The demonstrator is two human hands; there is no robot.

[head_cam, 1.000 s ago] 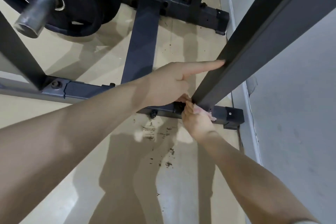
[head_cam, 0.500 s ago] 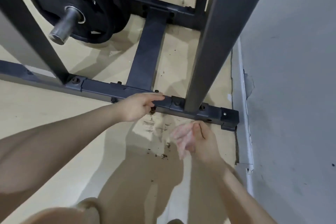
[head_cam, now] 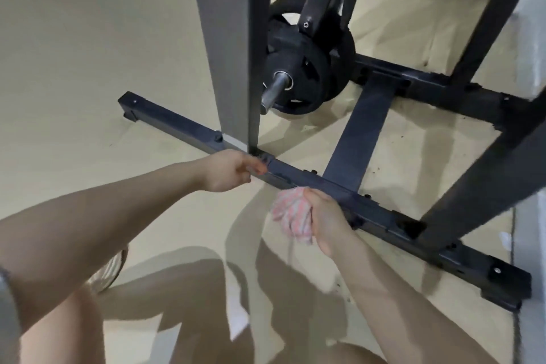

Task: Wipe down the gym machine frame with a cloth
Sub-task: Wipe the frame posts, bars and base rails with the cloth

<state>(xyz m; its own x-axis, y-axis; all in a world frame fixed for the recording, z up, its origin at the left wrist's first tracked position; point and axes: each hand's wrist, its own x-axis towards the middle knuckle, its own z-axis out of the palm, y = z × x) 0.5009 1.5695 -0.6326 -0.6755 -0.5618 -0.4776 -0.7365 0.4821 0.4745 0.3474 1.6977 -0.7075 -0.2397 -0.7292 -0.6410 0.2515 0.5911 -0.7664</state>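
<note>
The gym machine frame is dark metal tubing, and its near base bar (head_cam: pixel 298 177) runs along the floor from upper left to lower right. My right hand (head_cam: pixel 325 216) grips a bunched pink-and-white cloth (head_cam: pixel 291 214) against the near side of that bar, just below the cross bar (head_cam: pixel 357 133). My left hand (head_cam: pixel 233 173) holds the same bar with curled fingers at the foot of the grey upright post (head_cam: pixel 233 47). Further right, a second upright (head_cam: pixel 484 186) rises from the bar.
Black weight plates (head_cam: pixel 307 80) sit on a steel peg behind the grey post. The rear base bar (head_cam: pixel 428 89) lies beyond. A white wall (head_cam: pixel 531 245) closes the right side. Beige floor spreads to the left, with my knees at the bottom edge.
My view has swung left along the frame. My left hand slid left along the base bar to the grey post's foot. My right hand brought the cloth from the floor side onto the bar.
</note>
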